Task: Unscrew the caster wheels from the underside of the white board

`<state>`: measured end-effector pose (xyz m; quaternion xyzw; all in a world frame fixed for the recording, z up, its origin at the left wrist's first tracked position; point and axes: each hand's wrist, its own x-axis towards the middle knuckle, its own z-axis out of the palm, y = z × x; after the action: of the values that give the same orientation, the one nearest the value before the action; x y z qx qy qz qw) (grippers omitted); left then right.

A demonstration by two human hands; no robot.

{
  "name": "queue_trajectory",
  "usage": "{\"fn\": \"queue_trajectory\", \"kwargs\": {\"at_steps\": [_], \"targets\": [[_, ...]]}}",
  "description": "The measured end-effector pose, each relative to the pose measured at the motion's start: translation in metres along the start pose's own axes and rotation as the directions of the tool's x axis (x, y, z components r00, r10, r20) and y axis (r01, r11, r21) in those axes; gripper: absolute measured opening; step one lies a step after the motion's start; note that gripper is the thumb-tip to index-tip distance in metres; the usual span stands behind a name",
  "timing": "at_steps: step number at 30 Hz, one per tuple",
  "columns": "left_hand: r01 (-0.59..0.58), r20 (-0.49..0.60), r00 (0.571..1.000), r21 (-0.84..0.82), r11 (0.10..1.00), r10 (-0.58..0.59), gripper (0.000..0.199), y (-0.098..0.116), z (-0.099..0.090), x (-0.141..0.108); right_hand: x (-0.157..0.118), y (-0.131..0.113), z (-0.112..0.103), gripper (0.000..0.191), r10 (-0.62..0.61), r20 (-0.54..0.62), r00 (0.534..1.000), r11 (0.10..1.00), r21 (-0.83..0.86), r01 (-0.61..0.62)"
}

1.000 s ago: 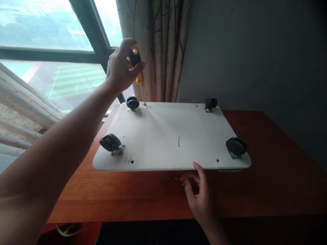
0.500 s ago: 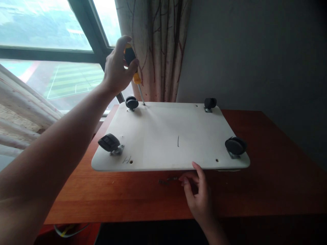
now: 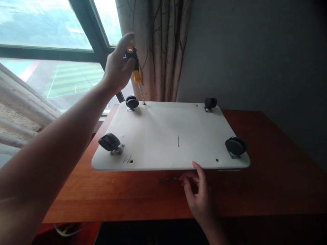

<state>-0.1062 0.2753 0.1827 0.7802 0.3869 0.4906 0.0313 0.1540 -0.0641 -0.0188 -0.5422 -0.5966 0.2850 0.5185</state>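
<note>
My left hand [image 3: 119,66] is closed around the black-and-yellow handle of a screwdriver [image 3: 137,75]. The screwdriver leans slightly, and its metal tip meets the far edge of a white board [image 3: 163,126], at a hole beside the far left caster [image 3: 132,102]. Nearer me, my right hand [image 3: 200,194] has its fingers apart, the index fingertip at the board's front edge. Small screws [image 3: 168,180] lie on the table just left of its other fingertips. I cannot make out whether those fingertips touch a screw.
Black casters stand at the board's other corners: near left [image 3: 109,142], near right [image 3: 235,146] and far right [image 3: 210,103]. Holes and pencil marks show on the board. Beneath is a reddish wooden table [image 3: 268,163]. Behind are a curtain [image 3: 163,51], a window and a grey wall.
My left hand has turned a little on the screwdriver handle, and the handle's end has shifted slightly. The tip stays at the same hole. My right hand has not moved.
</note>
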Motion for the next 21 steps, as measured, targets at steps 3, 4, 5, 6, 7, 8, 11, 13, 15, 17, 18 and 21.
{"fn": "queue_trajectory", "kwargs": {"at_steps": [3, 4, 5, 6, 7, 8, 11, 13, 15, 17, 18, 21], "targets": [[0.002, -0.037, 0.999, -0.014, 1.000, -0.003, 0.063, 0.000, 0.001, 0.000, 0.000, 0.000, 0.000, 0.056, -0.006, 0.003, 1.000, 1.000, 0.007, 0.006], [0.005, -0.069, 0.998, 0.036, 0.999, -0.002, 0.064, 0.002, 0.002, -0.001, 0.000, -0.001, 0.000, 0.056, -0.009, 0.003, 1.000, 1.000, 0.008, 0.008], [0.006, -0.105, 0.994, 0.089, 0.996, 0.003, 0.064, 0.005, 0.001, -0.002, 0.001, -0.001, 0.000, 0.056, -0.011, 0.003, 1.000, 1.000, 0.008, 0.011], [0.005, -0.133, 0.991, 0.132, 0.991, 0.013, 0.062, 0.008, 0.001, -0.003, 0.001, -0.001, 0.000, 0.056, -0.012, 0.001, 1.000, 1.000, 0.005, 0.012], [0.001, -0.155, 0.988, 0.162, 0.987, 0.024, 0.058, 0.011, 0.001, -0.005, 0.001, -0.002, 0.000, 0.056, -0.012, 0.000, 1.000, 1.000, 0.001, 0.012], [-0.008, -0.165, 0.986, 0.178, 0.984, 0.038, 0.052, 0.014, 0.001, -0.006, 0.001, -0.002, -0.001, 0.057, -0.010, 0.001, 1.000, 1.000, -0.002, 0.010], [-0.028, -0.126, 0.991, 0.121, 0.992, 0.043, 0.046, 0.015, 0.001, -0.005, 0.001, -0.004, -0.001, 0.057, -0.004, 0.003, 1.000, 1.000, 0.000, 0.004], [-0.014, -0.050, 0.999, 0.014, 1.000, 0.015, 0.052, 0.012, 0.002, -0.004, 0.001, -0.003, 0.000, 0.057, -0.002, 0.001, 1.000, 1.000, 0.005, 0.002], [0.011, -0.005, 1.000, -0.029, 1.000, -0.011, 0.061, 0.008, 0.003, -0.002, 0.001, -0.003, 0.000, 0.057, -0.001, 0.001, 1.000, 1.000, 0.010, 0.001], [0.011, -0.032, 0.999, 0.033, 0.999, -0.010, 0.065, 0.006, 0.004, -0.002, 0.001, -0.003, 0.000, 0.058, -0.001, 0.001, 1.000, 1.000, 0.016, 0.001], [0.002, -0.062, 0.998, 0.088, 0.996, 0.004, 0.066, 0.007, 0.004, -0.002, 0.001, -0.003, 0.000, 0.058, -0.002, 0.001, 1.000, 1.000, 0.019, 0.002], [-0.030, -0.133, 0.989, 0.205, 0.978, 0.059, 0.062, 0.009, 0.004, -0.004, 0.001, -0.004, -0.001, 0.058, -0.004, -0.002, 1.000, 1.000, 0.012, 0.004]]}}
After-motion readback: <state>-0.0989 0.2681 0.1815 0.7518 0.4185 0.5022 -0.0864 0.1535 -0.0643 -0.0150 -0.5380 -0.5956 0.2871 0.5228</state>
